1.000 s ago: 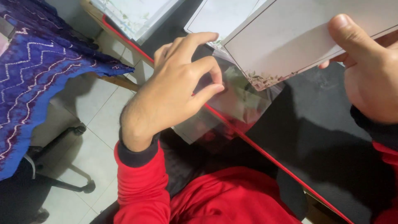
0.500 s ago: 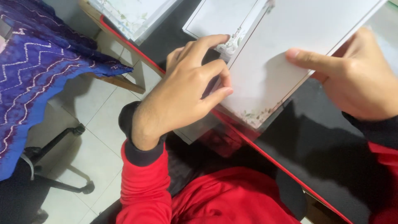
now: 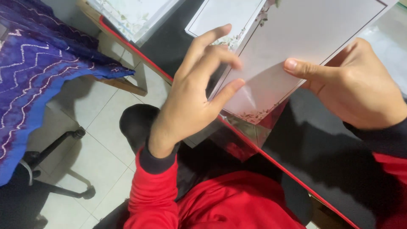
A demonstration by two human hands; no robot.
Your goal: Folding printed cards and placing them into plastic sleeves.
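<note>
Left hand (image 3: 193, 93): fingers spread and lightly curled at the near left edge of a pale, dark-bordered card with a floral print (image 3: 296, 46); thumb tip and index tip pinch that edge, or the clear film beside it; which of the two cannot be told.
Right hand (image 3: 360, 85): grips the card from 3 o'clock, thumb pressed flat on its face, remaining fingers hidden beneath.
Card position: held tilted above the black desk top with a red edge strip (image 3: 339, 165), its near corner pointing toward 6 o'clock.
Clear plastic sleeve (image 3: 241, 131): hangs slack below the card's near corner, over the desk edge, glossy and creased.
Step in hand: judged to be fitting the card to the sleeve; whether the corner is already inside cannot be told.
Next move calls for: a held-open sleeve mouth and a straight slide of the card, corners square.
Surroundings: a second white floral card (image 3: 224, 21) at 12 o'clock; a stack of similar sheets (image 3: 131, 12) at 11 o'clock; blue zigzag cloth (image 3: 38, 72) at 9 o'clock.
</note>
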